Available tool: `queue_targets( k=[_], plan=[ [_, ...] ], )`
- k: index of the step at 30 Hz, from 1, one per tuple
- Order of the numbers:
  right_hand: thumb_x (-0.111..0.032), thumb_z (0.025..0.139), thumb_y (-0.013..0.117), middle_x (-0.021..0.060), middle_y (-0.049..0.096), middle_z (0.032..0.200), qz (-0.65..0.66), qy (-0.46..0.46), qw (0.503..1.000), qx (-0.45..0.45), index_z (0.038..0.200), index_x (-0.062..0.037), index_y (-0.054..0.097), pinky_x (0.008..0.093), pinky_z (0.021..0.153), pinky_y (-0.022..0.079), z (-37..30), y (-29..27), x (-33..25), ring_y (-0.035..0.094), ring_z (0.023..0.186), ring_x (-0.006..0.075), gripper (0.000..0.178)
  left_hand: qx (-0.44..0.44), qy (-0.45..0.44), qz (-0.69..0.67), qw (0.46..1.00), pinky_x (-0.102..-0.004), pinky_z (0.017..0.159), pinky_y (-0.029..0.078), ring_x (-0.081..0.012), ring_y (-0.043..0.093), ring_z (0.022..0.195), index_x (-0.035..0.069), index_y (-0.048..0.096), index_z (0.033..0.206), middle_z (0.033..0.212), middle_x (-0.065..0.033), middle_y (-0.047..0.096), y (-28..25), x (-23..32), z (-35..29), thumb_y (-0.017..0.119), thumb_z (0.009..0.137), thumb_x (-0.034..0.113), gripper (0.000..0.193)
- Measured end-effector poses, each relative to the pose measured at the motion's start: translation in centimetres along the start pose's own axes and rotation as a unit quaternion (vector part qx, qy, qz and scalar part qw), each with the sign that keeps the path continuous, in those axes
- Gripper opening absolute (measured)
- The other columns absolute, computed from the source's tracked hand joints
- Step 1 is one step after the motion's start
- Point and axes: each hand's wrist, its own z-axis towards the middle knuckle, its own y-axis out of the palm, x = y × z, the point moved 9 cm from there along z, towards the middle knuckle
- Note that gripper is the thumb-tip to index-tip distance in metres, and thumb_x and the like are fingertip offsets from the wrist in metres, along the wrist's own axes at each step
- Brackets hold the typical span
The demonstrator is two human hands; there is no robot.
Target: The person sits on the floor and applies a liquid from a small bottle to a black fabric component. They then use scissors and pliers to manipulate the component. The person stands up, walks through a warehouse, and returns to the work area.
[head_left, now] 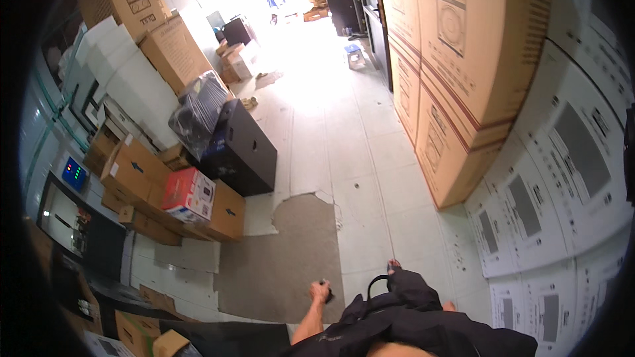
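My left hand [320,291] hangs low over the grey bare patch [278,271] of floor. Its fingers are closed around a small dark object [329,296], mostly hidden and too small to name. Black cloth with a looped strap [378,280], perhaps a bag or a jacket, covers the lower middle in front of my body. My right hand cannot be made out; a small bit of skin [450,306] shows past the cloth, and I cannot tell whether it is hand or foot. One sandalled foot [394,265] is on the tiles.
Tall brown speaker cartons [456,39] and white cartons [529,205] are stacked along the right. On the left stand a black cabinet [241,149], a red and white box [190,195] and brown boxes [139,165]. A tiled aisle [317,125] leads to a bright doorway, past a blue stool [354,54].
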Motion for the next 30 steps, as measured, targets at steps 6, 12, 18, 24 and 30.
queue_targets(
  k=[6,12,18,24,30],
  plan=[
    [-0.034,0.068,0.058,0.0187,0.063,0.072,-0.044,-0.187,0.971,0.144,0.066,-0.0030,0.066,0.0374,0.069,0.049,18.0,-17.0,-25.1,0.063,0.073,0.0287,0.032,-0.054,-0.162,-0.031,0.985,-0.0392,0.074,0.047,-0.0317,0.062,0.085,-0.006,0.063,0.081,0.085,-0.0205,0.064,3.5,2.3,3.3,0.069,0.062,0.028,0.039],
    [-0.031,0.073,0.059,0.0218,0.063,0.083,0.076,-0.281,0.939,0.180,0.087,-0.0005,0.064,0.0401,0.073,0.048,24.2,-31.5,-49.9,0.060,0.083,0.0360,0.034,0.008,-0.284,0.013,0.959,-0.0402,0.069,0.048,-0.0327,0.062,0.082,-0.007,0.063,0.079,0.083,-0.0206,0.064,6.7,8.1,12.6,0.068,0.061,0.027,0.039],
    [-0.028,0.066,0.063,0.0226,0.062,0.079,-0.085,-0.122,0.984,0.101,0.076,0.0014,0.065,0.0410,0.071,0.048,35.5,-31.6,-52.8,0.062,0.080,0.0343,0.031,-0.043,-0.158,-0.014,0.986,-0.0413,0.065,0.047,-0.0329,0.063,0.076,-0.008,0.063,0.077,0.079,-0.0209,0.064,5.9,28.3,31.6,0.068,0.062,0.028,0.039],
    [-0.024,0.070,0.067,0.0128,0.062,0.063,0.063,0.062,0.996,0.023,0.072,0.0053,0.062,0.0364,0.062,0.050,36.4,-32.3,-56.4,0.063,0.064,0.0231,0.030,0.013,0.007,-0.117,0.993,-0.0408,0.062,0.046,-0.0308,0.061,0.066,-0.006,0.062,0.074,0.070,-0.0219,0.062,-1.1,52.4,53.9,0.068,0.065,0.029,0.037],
    [-0.033,0.067,0.070,0.0169,0.063,0.075,0.025,0.083,0.996,-0.010,0.088,0.0081,0.059,0.0353,0.060,0.049,43.3,-32.3,-66.9,0.063,0.070,0.0257,0.047,-0.012,0.027,-0.142,0.989,-0.0390,0.062,0.047,-0.0295,0.062,0.068,-0.003,0.064,0.077,0.072,-0.0192,0.063,-1.0,69.7,72.1,0.067,0.068,0.027,0.032]
  ],
)
